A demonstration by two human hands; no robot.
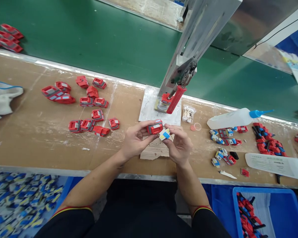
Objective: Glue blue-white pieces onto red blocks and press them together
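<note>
Near the middle of the bench, my left hand (136, 138) is closed around a red and grey plastic part (155, 127). My right hand (180, 143) pinches a small white, blue and yellow plastic piece (165, 134) close beside it; whether the two touch is hard to tell. Below them lies a torn piece of cardboard (155, 149). Just beyond my hands, a press with a red handle (176, 99) stands over a white plate (147, 105), and another red part (166, 98) sits under it.
Several red and grey parts (88, 125) lie at left. On the right are a white bottle with a blue nozzle (229, 118), a second bottle (275, 165), a knife blade (227, 174) and cotton swabs (188, 114). A blue bin (283, 211) stands below. Behind runs a green belt (101, 36).
</note>
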